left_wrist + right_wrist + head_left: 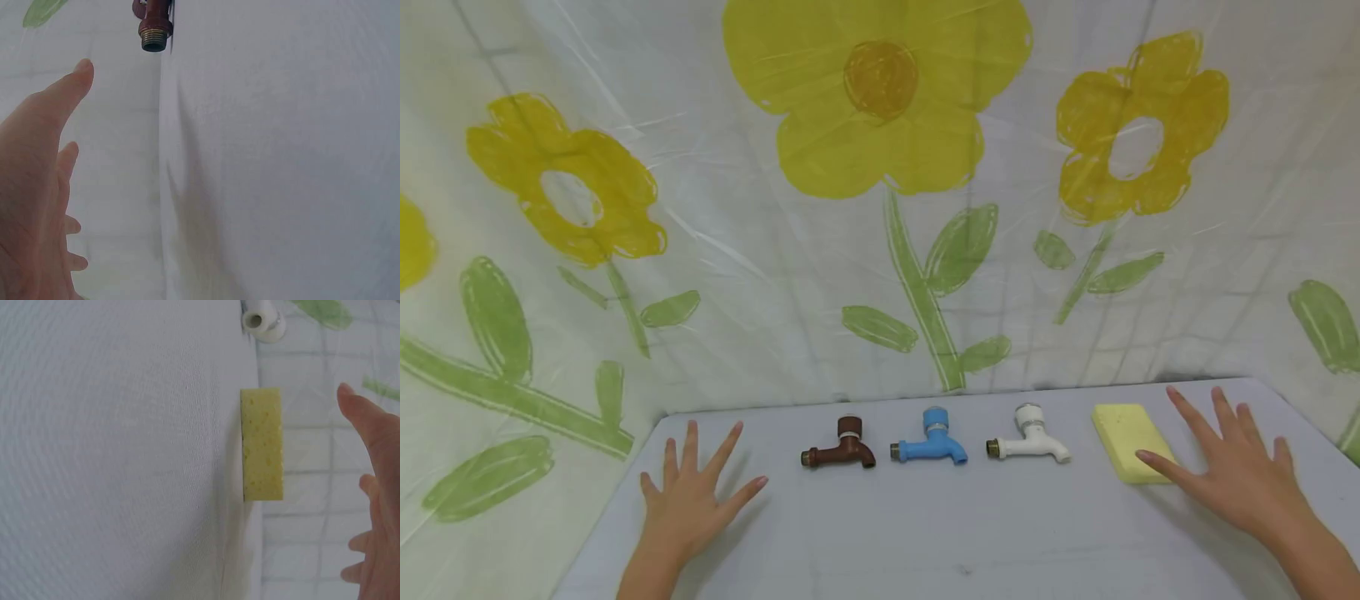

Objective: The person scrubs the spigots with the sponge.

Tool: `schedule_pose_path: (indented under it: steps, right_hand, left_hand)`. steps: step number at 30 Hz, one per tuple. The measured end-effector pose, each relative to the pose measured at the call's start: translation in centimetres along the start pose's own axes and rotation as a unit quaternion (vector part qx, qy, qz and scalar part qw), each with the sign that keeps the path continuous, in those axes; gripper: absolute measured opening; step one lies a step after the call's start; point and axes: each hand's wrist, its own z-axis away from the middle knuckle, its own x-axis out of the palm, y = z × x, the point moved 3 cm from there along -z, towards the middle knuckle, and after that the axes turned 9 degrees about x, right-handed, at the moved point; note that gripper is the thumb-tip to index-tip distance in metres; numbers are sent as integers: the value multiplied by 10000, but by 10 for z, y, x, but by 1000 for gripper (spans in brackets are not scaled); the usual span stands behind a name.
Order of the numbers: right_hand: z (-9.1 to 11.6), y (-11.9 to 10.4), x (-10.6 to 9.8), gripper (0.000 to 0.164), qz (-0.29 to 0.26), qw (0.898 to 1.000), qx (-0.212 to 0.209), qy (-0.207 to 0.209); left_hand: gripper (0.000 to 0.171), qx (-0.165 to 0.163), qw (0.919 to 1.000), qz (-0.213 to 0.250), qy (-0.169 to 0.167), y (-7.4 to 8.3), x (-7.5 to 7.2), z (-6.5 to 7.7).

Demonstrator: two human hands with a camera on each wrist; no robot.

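Observation:
Three taps lie in a row on the white-covered table: a brown tap [844, 450], a blue tap [931, 443] and a white tap [1030, 442]. To their right is a yellow sponge [1127, 442], its porous side showing in the right wrist view. My left hand [688, 500] hovers over the table's left part with fingers spread, nearest the brown tap, holding nothing. Fingers spread too, my right hand [1240, 471] is above the table beside the sponge; its thumb overlaps the sponge's edge in the head view, while the right wrist view shows a gap between them.
Behind the table [925, 533] hangs a pale curtain [760, 333] printed with yellow flowers and green leaves. It also runs along both sides. The table's far edge passes just behind the taps and the sponge.

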Motion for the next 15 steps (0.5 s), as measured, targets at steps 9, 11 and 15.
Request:
schedule_pose_path:
  steps: [9, 11, 15]
  right_hand:
    - [2, -8, 1, 103, 3, 9999, -127, -92]
    - [2, -10, 2, 103, 10, 9998, -159, -79]
    - [1, -13, 2, 102, -11, 9998, -184, -25]
  left_hand:
    - [90, 198, 9997, -65, 146, 18, 7, -4]
    - [89, 255, 9995, -66, 174, 23, 7, -6]
    - [87, 377, 9990, -40, 232, 34, 8, -10]
